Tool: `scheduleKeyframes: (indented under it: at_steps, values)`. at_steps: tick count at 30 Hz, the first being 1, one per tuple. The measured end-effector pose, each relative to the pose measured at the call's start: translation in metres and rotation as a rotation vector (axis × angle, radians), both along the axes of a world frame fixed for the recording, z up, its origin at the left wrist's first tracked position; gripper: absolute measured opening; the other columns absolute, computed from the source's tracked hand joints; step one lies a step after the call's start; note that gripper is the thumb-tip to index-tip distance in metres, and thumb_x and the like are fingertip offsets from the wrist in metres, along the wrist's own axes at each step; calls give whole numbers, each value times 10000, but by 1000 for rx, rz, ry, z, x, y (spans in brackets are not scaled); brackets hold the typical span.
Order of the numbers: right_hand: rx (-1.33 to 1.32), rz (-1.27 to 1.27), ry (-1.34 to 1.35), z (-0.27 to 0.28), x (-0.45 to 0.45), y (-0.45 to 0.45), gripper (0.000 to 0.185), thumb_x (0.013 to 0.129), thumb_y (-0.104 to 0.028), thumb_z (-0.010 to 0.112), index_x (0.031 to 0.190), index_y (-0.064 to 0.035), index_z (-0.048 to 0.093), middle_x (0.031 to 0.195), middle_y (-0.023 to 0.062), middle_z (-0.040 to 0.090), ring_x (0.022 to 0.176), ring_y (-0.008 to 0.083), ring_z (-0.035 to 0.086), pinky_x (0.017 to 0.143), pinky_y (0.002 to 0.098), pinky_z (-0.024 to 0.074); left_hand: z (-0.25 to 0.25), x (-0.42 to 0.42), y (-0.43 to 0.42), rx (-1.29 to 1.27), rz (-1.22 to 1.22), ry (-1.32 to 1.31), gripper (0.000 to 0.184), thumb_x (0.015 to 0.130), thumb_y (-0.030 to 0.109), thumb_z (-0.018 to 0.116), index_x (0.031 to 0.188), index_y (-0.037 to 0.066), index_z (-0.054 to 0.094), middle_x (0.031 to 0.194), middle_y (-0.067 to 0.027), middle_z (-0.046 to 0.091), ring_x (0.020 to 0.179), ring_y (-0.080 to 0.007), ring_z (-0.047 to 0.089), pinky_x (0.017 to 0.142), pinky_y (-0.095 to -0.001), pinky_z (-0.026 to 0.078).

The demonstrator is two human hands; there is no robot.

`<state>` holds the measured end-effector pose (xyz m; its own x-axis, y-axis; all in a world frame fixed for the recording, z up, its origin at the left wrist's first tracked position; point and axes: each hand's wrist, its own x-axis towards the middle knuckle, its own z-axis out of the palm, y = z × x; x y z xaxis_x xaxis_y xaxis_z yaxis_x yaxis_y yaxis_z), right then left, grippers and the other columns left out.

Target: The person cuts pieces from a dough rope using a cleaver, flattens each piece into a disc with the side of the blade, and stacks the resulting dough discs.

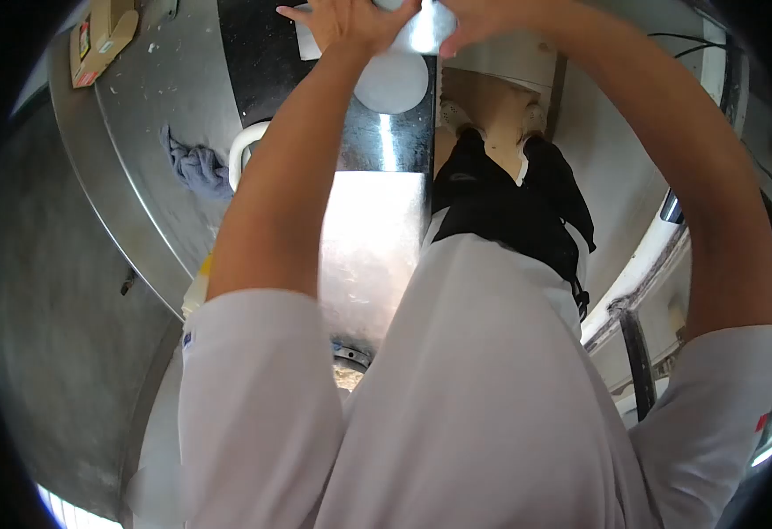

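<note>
At the top edge, my left hand (pixel 350 22) is over the black work surface, its fingers spread and partly cut off by the frame. My right hand (pixel 496 18) is opposite, with one digit stretched out toward the left hand; its other fingers lie mostly out of view. Between the hands is a shiny, pale patch (pixel 428 31) whose kind I cannot make out. Just below them, a flat whitish disc (pixel 392 85) lies on the black surface (pixel 372 145). Beside my left hand, a white flat piece (pixel 308 42) is partly covered.
A bare metal sheet (pixel 372 247) covers the counter nearer my body. To the left are a crumpled grey-blue cloth (pixel 196 165), a white curved handle (pixel 240 152) partly behind my forearm, and a cardboard box (pixel 102 40). A white frame rail (pixel 646 264) runs along the right.
</note>
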<state>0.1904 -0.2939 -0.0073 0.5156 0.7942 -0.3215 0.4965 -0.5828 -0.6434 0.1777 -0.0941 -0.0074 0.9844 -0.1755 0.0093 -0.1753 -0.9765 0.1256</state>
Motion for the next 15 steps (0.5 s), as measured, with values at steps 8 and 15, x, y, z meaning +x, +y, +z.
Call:
scheduleKeyframes:
  at_steps: [8,15]
  values:
    - [230,-130,-26,-20,-7,-28,751,652,-403,918,1148,58,594,928,264,708,856,425,713,760,479,568,-8,-5,-17,9,-17,-90,1248,723,759,692,1619,22,232,1685,-252,176,1519,-543,172,1088,-824,198]
    - [-22,-285,32,-20,-79,9,941,677,-467,892,1299,138,527,1059,323,697,981,429,708,881,480,565,-11,-23,21,60,-342,5,1211,740,769,673,1644,103,223,1713,-215,130,1555,-493,130,1133,-800,115]
